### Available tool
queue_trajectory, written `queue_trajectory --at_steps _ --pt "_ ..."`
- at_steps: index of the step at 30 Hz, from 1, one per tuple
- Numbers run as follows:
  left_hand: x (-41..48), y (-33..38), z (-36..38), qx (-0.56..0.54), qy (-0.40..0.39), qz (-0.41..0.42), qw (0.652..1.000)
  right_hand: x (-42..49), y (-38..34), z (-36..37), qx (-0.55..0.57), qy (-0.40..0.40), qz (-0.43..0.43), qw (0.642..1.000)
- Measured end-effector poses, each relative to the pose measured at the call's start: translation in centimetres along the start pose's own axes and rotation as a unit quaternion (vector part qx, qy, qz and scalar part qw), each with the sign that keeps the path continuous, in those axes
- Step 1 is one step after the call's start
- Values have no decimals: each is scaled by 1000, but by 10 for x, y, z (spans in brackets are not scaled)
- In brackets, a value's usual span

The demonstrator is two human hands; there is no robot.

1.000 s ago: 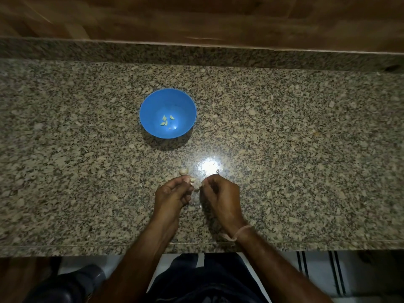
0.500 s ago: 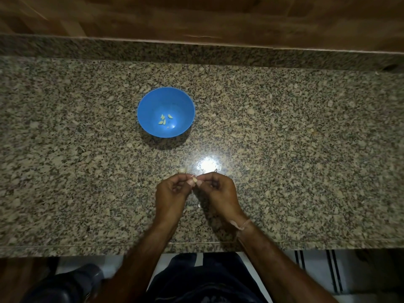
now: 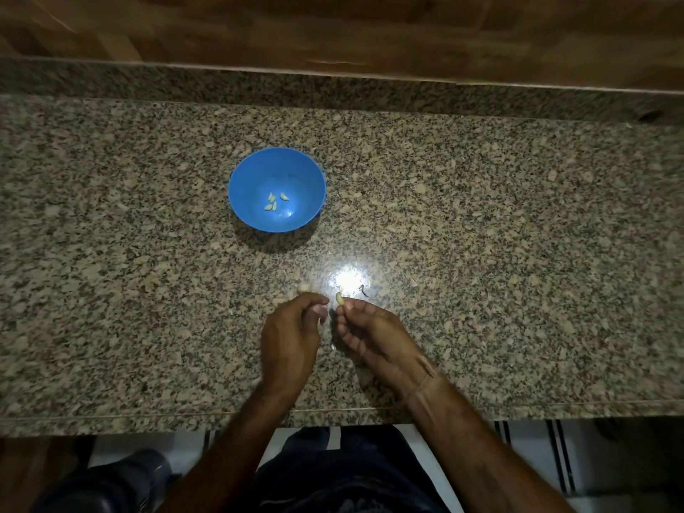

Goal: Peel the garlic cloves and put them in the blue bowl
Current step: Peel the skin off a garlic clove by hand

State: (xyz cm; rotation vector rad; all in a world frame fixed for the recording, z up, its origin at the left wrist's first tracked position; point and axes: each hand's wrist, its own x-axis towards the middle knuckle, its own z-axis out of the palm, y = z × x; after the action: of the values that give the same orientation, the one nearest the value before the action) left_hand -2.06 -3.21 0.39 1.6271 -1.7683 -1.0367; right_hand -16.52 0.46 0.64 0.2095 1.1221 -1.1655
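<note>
Brightness: dim overall, darkest toward the corners.
Source: overhead light; hard white glare spot on the counter, nearer than the blue bowl.
Shadows: dark crescent under the bowl's near side.
Sharpness: slightly soft; the counter's far edge bows.

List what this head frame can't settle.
Head view only.
Left hand: what it holds, hidden behind its curled fingers.
Garlic clove: lower end covered by the grip of the right hand.
Pale lump on the counter: too small, clove or skin unclear.
Dark speck: too small.
</note>
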Motion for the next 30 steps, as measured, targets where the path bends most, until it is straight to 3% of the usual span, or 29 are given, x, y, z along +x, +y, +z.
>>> queue_trajectory --at_steps 5,10,21,30 --pt "0 5 -1 0 8 38 999 0 -2 -2 38 -12 24 999" --pt "3 13 1 -151 -50 -42 986 2 1 -5 16 -25 17 999" --pt "-1 15 6 -227 -48 -127 964 -8 8 -2 -207 3 -200 958" --pt "-6 12 11 -221 -67 -130 964 -10 12 2 -139 12 -176 974"
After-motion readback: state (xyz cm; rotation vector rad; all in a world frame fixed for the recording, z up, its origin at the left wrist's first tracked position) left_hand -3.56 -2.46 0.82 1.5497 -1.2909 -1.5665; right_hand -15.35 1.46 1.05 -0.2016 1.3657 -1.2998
